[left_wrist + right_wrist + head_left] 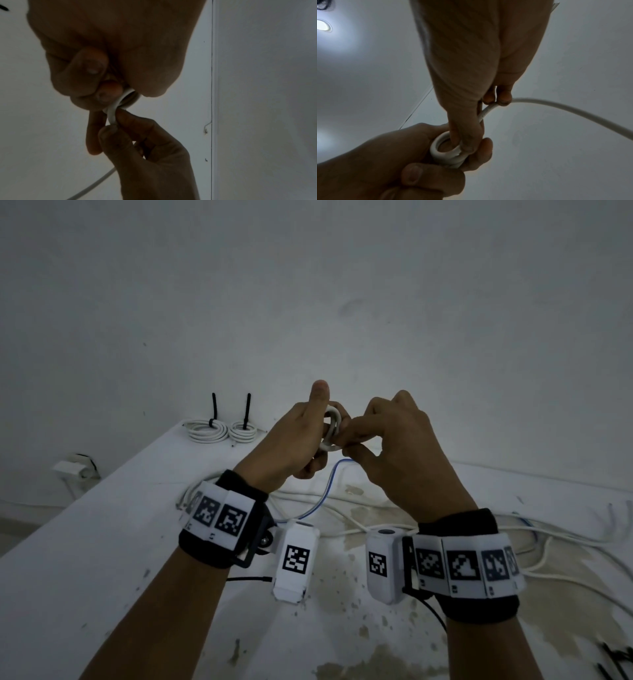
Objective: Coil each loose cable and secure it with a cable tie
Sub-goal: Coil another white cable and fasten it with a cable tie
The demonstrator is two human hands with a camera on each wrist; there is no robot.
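I hold a small coil of white cable (331, 428) up above the white table (102, 542). My left hand (318, 433) grips the coil with curled fingers, thumb pointing up. My right hand (352, 436) pinches the cable right at the coil. In the left wrist view the right hand's fingertips (123, 119) pinch the strand just below the coil (126, 99). The right wrist view has the coil (443, 150) in the left hand (467, 152), and the cable's loose length (573, 109) trails off right from my right hand's fingers (503, 98).
Two coiled white cables (207, 431) (244, 431), each bound with a black tie, lie at the table's far left corner. Loose white cables (359, 522) and a blue one (322, 501) sprawl under my hands. Black ties (616, 662) lie at the bottom right. A wall socket (73, 469) is at the left.
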